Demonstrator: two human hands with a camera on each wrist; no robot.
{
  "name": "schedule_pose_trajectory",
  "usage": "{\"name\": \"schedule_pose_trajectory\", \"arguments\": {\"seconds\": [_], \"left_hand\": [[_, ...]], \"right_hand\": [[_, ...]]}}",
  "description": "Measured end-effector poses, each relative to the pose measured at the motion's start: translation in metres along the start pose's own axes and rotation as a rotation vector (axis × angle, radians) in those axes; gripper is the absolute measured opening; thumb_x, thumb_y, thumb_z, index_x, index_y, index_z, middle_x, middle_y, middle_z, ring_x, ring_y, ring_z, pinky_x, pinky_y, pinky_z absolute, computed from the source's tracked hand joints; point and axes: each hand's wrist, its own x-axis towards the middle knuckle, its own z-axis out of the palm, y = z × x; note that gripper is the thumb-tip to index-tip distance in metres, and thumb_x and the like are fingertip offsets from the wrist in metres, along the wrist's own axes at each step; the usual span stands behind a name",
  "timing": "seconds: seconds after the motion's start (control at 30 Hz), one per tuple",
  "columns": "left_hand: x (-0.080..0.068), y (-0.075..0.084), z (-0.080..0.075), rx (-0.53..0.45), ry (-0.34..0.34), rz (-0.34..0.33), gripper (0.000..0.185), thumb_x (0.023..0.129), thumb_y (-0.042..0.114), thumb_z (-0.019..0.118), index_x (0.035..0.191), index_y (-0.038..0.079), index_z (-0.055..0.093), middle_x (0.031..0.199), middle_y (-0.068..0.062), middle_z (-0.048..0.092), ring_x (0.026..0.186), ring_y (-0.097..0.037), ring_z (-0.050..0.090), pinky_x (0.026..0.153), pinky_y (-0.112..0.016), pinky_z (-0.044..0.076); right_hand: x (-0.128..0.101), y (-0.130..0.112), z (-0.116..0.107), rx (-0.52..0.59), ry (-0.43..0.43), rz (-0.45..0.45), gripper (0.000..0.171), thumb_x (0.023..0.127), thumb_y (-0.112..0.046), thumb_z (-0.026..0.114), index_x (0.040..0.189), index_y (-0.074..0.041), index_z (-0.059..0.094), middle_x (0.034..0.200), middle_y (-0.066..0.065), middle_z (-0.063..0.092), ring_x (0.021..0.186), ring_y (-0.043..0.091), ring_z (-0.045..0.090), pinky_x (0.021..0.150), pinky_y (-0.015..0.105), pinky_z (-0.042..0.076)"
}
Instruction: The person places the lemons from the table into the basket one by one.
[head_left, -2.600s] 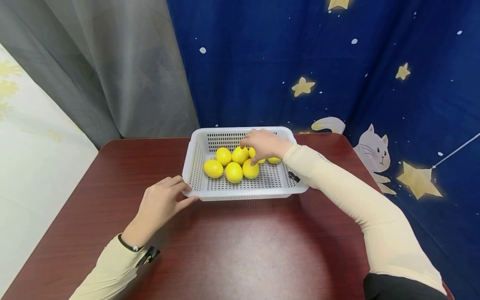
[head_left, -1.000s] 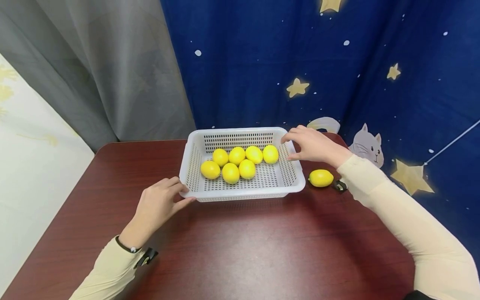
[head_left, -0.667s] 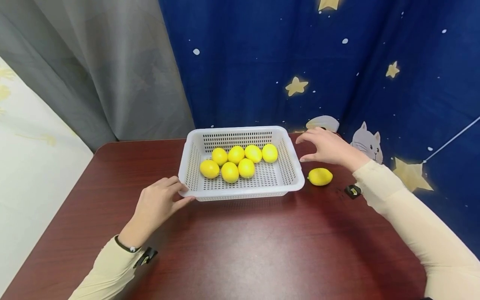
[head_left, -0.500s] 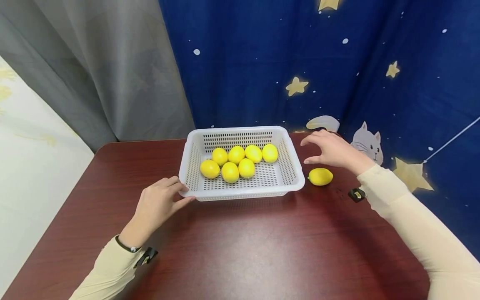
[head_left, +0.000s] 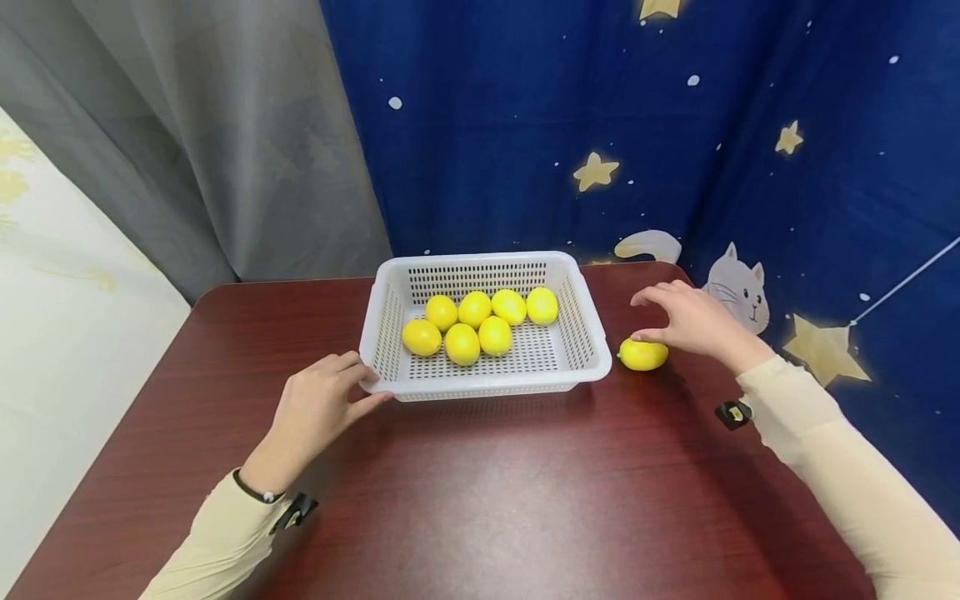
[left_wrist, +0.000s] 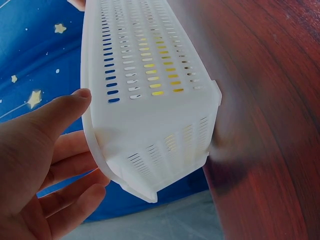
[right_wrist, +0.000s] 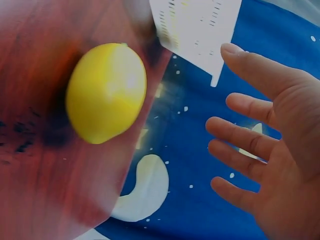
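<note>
A white perforated plastic basket stands on the table with several yellow lemons in it. At its near left corner my left hand holds the rim. The left wrist view shows that thumb on one side of the rim and the fingers on the other. One loose lemon lies on the table just right of the basket. My right hand hovers over this lemon with spread fingers and nothing in them. In the right wrist view a gap separates the hand from the lemon.
The dark red-brown wooden table reaches back to a blue star-patterned curtain and a grey curtain. The basket sits near the far edge. A white patterned surface is at the left.
My right hand has moved out of the basket, across its right rim, to above the loose lemon. My left hand stays at the basket's corner. The lemons in the basket look unmoved.
</note>
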Motion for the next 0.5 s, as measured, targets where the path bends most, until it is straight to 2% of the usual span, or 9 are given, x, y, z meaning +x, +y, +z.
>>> {"name": "schedule_pose_trajectory", "arguments": {"seconds": [0.33, 0.5], "left_hand": [[0.0, 0.0, 0.0, -0.003, -0.012, -0.002, 0.029, 0.068, 0.04, 0.087, 0.081, 0.019, 0.071, 0.073, 0.009, 0.058, 0.063, -0.007, 0.048, 0.05, -0.026, 0.042], [0.001, 0.0, -0.001, 0.008, -0.023, -0.005, 0.028, 0.069, 0.04, 0.087, 0.081, 0.019, 0.071, 0.073, 0.009, 0.058, 0.064, -0.007, 0.048, 0.05, -0.025, 0.042]], "right_hand": [[-0.012, 0.006, 0.022, -0.017, -0.027, 0.08, 0.056, 0.083, -0.044, 0.075, 0.125, -0.009, 0.061, 0.122, 0.019, 0.067, 0.108, 0.034, 0.056, 0.092, 0.057, 0.046], [-0.014, 0.006, 0.033, -0.024, -0.033, 0.131, 0.065, 0.081, -0.048, 0.075, 0.127, -0.004, 0.06, 0.122, 0.022, 0.067, 0.106, 0.036, 0.056, 0.091, 0.057, 0.044]]}}
